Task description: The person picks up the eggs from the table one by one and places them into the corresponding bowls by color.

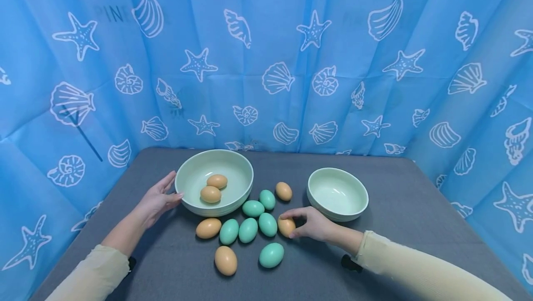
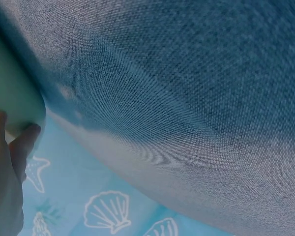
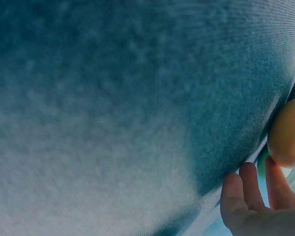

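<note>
The right hand seemingly pinches a brown egg at its fingertips; the spread left hand touches the larger bowl.

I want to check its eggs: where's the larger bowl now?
In the head view, the larger bowl stands toward the far left of the table, with the left hand at its left side and green eggs by its near-right edge.

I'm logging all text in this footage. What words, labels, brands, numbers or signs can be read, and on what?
"PIN", then a fainter letter, perhaps E: dark letters, upper left on the blue curtain.
Other faint marks on it: too blurred to read.
No readable text on the bowls or eggs.
</note>
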The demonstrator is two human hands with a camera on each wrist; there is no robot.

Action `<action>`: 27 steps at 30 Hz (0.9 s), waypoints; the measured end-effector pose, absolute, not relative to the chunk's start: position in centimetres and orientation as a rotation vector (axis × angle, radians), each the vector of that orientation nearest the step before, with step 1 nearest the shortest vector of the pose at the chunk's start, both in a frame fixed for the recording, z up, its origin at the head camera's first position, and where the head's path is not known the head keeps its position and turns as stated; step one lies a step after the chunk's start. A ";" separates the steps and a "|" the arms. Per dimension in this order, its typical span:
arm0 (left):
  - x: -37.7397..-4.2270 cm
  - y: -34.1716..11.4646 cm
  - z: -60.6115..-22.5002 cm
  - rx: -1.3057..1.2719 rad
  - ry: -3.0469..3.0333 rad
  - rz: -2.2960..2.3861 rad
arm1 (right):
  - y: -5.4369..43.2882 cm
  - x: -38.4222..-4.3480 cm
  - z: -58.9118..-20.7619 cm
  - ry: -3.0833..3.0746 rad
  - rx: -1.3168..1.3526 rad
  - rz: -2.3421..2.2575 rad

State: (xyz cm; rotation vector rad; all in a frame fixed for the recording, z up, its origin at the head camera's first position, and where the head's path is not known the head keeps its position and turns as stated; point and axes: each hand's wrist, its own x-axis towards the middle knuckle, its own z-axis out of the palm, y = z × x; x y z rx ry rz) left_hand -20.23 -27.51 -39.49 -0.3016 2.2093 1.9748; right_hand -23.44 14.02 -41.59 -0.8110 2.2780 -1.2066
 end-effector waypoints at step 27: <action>-20.4 -27.5 -39.7 -0.329 2.219 1.979 | 13.6 -23.0 -38.3 2.237 -0.608 -1.294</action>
